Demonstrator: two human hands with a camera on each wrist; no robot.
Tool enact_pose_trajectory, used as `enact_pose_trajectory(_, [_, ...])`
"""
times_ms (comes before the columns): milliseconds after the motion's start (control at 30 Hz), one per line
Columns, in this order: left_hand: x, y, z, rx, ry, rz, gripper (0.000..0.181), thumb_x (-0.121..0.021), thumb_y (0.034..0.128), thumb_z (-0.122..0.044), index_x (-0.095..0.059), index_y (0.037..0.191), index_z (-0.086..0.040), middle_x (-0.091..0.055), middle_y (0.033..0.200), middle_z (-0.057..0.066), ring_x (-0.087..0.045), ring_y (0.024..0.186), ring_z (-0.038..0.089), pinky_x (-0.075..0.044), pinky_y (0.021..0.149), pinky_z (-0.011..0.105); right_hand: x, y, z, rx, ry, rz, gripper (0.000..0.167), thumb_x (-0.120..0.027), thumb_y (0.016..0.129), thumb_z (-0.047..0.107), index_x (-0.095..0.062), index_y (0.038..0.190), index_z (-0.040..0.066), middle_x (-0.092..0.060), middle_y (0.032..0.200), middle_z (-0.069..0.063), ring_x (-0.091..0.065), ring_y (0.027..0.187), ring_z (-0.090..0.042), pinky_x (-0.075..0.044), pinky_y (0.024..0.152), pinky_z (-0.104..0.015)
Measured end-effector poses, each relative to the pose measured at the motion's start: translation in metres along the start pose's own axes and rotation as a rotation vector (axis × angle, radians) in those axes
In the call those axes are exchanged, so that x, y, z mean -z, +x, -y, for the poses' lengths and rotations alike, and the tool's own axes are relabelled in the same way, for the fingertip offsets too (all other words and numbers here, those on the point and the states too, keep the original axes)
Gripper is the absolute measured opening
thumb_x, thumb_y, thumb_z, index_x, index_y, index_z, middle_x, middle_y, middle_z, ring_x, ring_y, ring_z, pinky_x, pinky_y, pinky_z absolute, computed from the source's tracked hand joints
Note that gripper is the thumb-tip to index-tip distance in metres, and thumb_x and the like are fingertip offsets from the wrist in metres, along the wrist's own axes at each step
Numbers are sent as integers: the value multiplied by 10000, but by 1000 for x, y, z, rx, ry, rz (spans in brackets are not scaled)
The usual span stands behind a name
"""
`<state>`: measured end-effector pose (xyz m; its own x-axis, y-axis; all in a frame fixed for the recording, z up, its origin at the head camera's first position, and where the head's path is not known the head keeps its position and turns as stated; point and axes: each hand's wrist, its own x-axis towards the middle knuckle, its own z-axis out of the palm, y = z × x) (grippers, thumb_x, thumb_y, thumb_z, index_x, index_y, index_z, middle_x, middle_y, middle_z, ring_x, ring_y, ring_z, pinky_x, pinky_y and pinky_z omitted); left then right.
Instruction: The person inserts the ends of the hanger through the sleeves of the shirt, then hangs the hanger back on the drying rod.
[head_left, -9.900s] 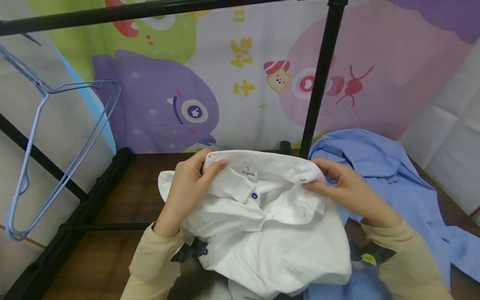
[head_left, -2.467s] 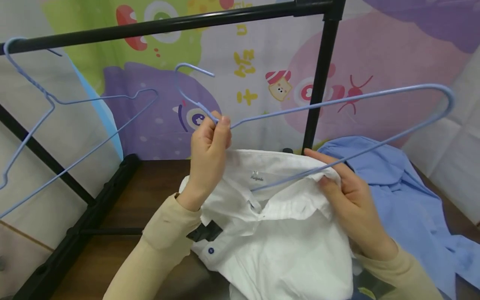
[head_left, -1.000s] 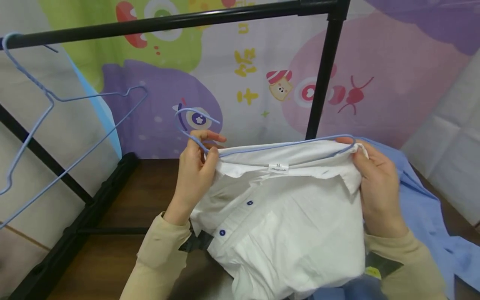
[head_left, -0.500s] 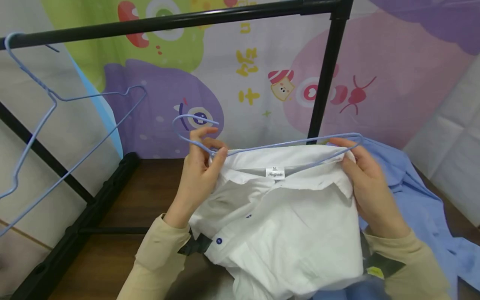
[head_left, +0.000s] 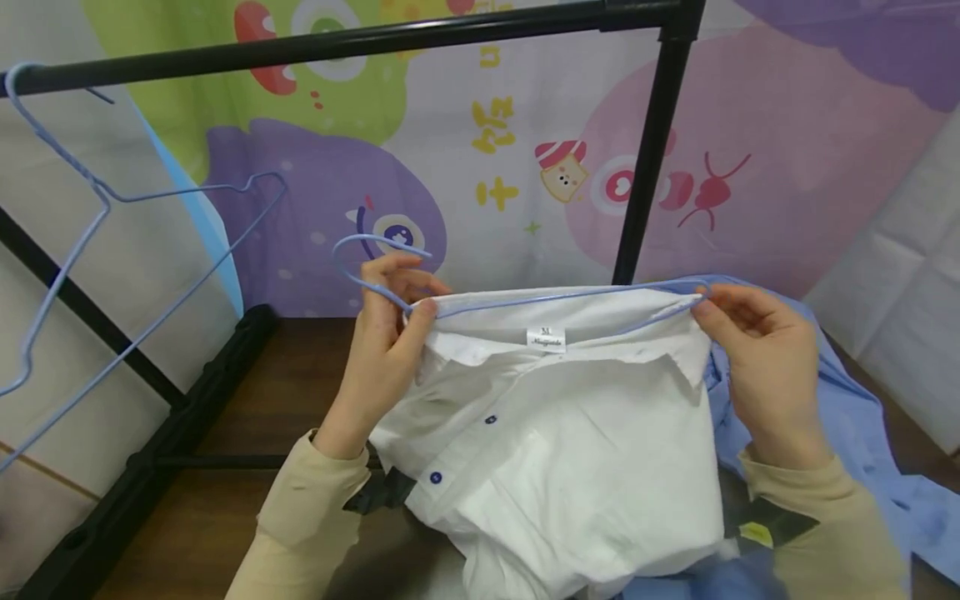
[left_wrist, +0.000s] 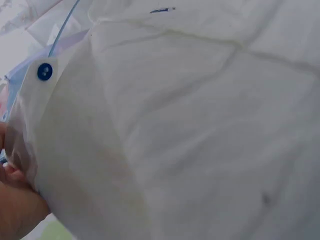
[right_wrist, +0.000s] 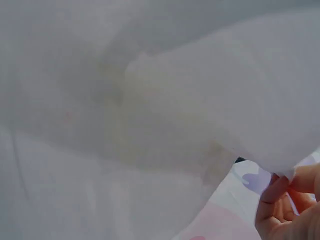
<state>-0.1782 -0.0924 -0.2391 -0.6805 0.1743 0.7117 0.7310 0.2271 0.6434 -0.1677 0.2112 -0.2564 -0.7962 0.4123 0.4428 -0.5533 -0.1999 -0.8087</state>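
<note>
A white button-up shirt (head_left: 585, 450) with blue buttons hangs between both hands, its collar opening spread toward me. Inside the collar lies a light-blue wire clothes hanger (head_left: 525, 301), its hook sticking up at the left. My left hand (head_left: 378, 350) pinches the left end of the collar together with the hanger's neck. At the collar's right end, my right hand (head_left: 765, 367) pinches the fabric where the hanger's arm ends. The right wrist view shows its thumb and finger on the cloth. Most of the left wrist view is filled by the shirt, which hides part of that hand.
Another light-blue hanger (head_left: 97, 192) hangs from the black rack's top bar (head_left: 337, 52) at the left. A blue shirt (head_left: 840, 417) lies on the brown surface at the right. A black upright (head_left: 652, 158) stands beyond the hands, before a cartoon-printed curtain.
Ten seconds ago the hands held only the shirt. The second hanger then appeared in the left hand and dropped into the collar. Just now, the right hand shifted its grip to the collar's right end.
</note>
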Motion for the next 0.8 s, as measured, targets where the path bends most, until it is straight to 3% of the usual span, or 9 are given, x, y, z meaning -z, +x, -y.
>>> enact_pose_trajectory(167, [-3, -2, 7, -56, -8, -37, 293, -412, 881, 69, -238, 1117, 60, -582, 966, 193, -572, 839, 122, -424, 731, 204, 3, 0, 7, 121, 1, 2, 168, -688, 711, -107, -653, 874, -126, -665, 743, -76, -592, 657, -143, -494, 628, -164])
enact_pose_trajectory(267, [-7, -5, 12, -71, 44, -90, 259, -408, 861, 66, -228, 1047, 62, -599, 935, 189, -584, 831, 140, -433, 732, 199, 4, -1, 10, 143, 18, 26, 189, -687, 710, -112, -632, 885, -157, -654, 742, -92, -576, 633, -148, -486, 603, -161])
enact_pose_trajectory(400, [-10, -10, 19, -51, 140, -120, 235, -408, 849, 59, -235, 1007, 53, -616, 925, 165, -580, 820, 163, -425, 717, 190, 3, -7, 12, 146, -133, 79, 176, -682, 739, -72, -646, 906, -115, -652, 790, -69, -567, 645, -132, -477, 595, -139])
enact_pose_trajectory(533, [-12, -15, 21, -35, 145, -118, 235, -400, 836, 81, -235, 1001, 63, -607, 926, 177, -568, 817, 189, -413, 724, 183, 3, -10, 11, 198, -272, 122, 166, -671, 754, -66, -656, 918, -93, -655, 824, -35, -574, 662, -117, -472, 610, -130])
enact_pose_trajectory(667, [-15, -15, 16, -85, 148, -114, 216, -390, 864, 48, -210, 983, 64, -591, 933, 186, -569, 798, 208, -418, 703, 192, 4, -7, 13, 254, -327, 45, 143, -670, 759, -55, -662, 899, -81, -646, 790, -6, -564, 651, -100, -452, 604, -130])
enact_pose_trajectory(733, [-16, -13, 13, -111, 149, -122, 205, -389, 877, 32, -208, 970, 52, -588, 931, 184, -576, 783, 207, -422, 690, 198, 4, -5, 13, 252, -379, -3, 125, -678, 764, -27, -670, 887, -51, -635, 769, 13, -546, 639, -87, -437, 591, -129])
enact_pose_trajectory(800, [-15, -12, 10, -118, 128, -134, 216, -399, 876, 33, -200, 958, 52, -587, 929, 185, -577, 770, 185, -426, 675, 194, 5, -3, 13, 221, -344, -17, 111, -681, 764, -20, -670, 873, -39, -626, 752, -1, -531, 630, -95, -431, 581, -132])
